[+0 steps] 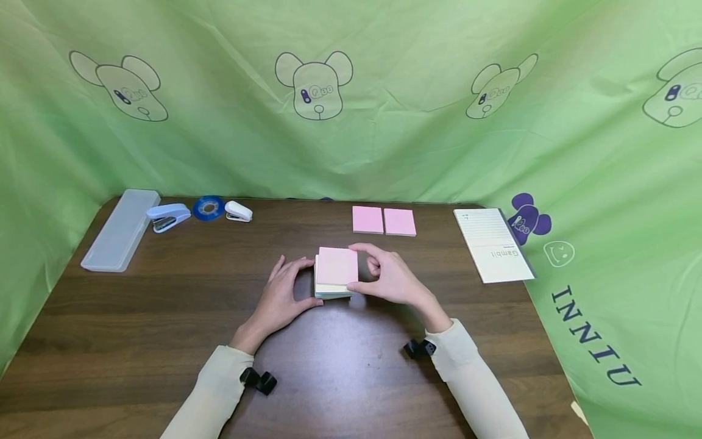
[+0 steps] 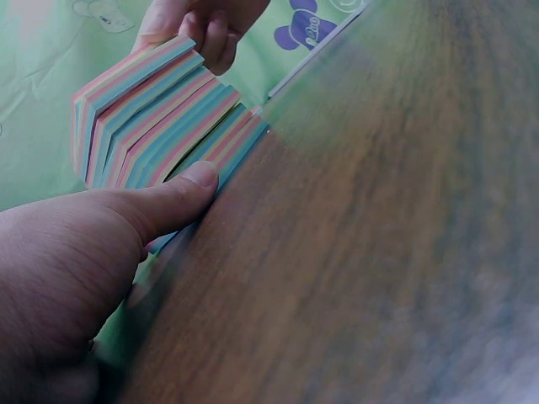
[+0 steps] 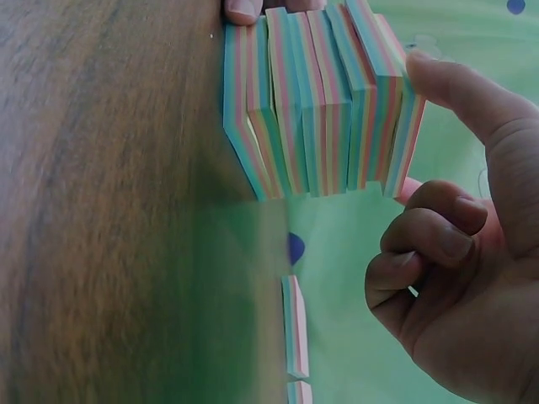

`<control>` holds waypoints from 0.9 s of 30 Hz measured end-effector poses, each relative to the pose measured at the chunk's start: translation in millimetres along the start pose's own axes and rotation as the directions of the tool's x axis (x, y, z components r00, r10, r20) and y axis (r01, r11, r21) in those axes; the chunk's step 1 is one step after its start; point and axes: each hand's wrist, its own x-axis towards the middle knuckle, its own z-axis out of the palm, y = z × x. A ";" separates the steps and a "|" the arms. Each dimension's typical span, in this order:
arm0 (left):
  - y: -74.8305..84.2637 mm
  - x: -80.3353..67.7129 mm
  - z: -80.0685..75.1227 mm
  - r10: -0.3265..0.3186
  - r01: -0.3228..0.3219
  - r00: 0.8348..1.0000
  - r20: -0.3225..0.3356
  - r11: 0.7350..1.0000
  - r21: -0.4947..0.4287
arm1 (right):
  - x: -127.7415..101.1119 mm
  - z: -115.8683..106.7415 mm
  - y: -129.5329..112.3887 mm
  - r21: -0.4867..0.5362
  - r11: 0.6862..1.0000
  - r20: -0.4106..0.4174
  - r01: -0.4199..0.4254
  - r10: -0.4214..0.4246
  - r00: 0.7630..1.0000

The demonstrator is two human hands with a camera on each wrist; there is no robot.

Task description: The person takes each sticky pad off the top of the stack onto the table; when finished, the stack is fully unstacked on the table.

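Observation:
A stack of pastel sticky note pads [image 1: 336, 273] stands skewed on the middle of the brown table [image 1: 164, 317], pink sheet on top. My left hand [image 1: 300, 281] holds its left side. In the left wrist view the thumb [image 2: 181, 198] presses on the lowest pads of the stack [image 2: 156, 114]. My right hand [image 1: 366, 271] pinches the top pad from the right, index finger arched over its far edge. The right wrist view has one finger [image 3: 472, 93] against the top pad of the stack [image 3: 324, 101], with the other fingers curled.
Two pink note pads [image 1: 367, 219] [image 1: 400, 222] lie side by side behind the stack. A notebook [image 1: 495, 245] lies at the right edge. At the far left are a clear pencil case [image 1: 121, 229], blue stapler [image 1: 167, 216], tape roll [image 1: 208, 208] and white stapler [image 1: 238, 211]. Green cloth surrounds the table.

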 end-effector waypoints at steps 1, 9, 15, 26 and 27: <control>0.0 0.0 0.0 -0.001 0.001 1.000 0.000 1.000 -0.001 | -0.5 -0.5 0.8 0.000 1.000 0.003 0.000 0.000 1.000; 0.5 -0.2 -0.6 0.008 -0.008 1.000 -0.007 1.000 -0.006 | -6.8 -8.3 4.0 0.001 1.000 0.039 -0.008 0.008 0.999; 0.0 -0.2 -0.6 -0.012 0.012 1.000 0.010 1.000 -0.008 | -11.2 -12.0 6.7 -0.012 1.000 0.057 -0.015 0.016 0.998; -0.5 -0.4 0.7 -0.001 0.001 1.000 -0.001 1.000 -0.001 | -9.7 -15.3 -0.2 -0.084 0.996 0.081 -0.032 0.039 0.996; -0.3 -0.4 0.6 -0.004 0.004 1.000 0.002 1.000 0.000 | -9.3 -15.6 -1.8 -0.096 0.995 0.079 -0.036 0.044 0.996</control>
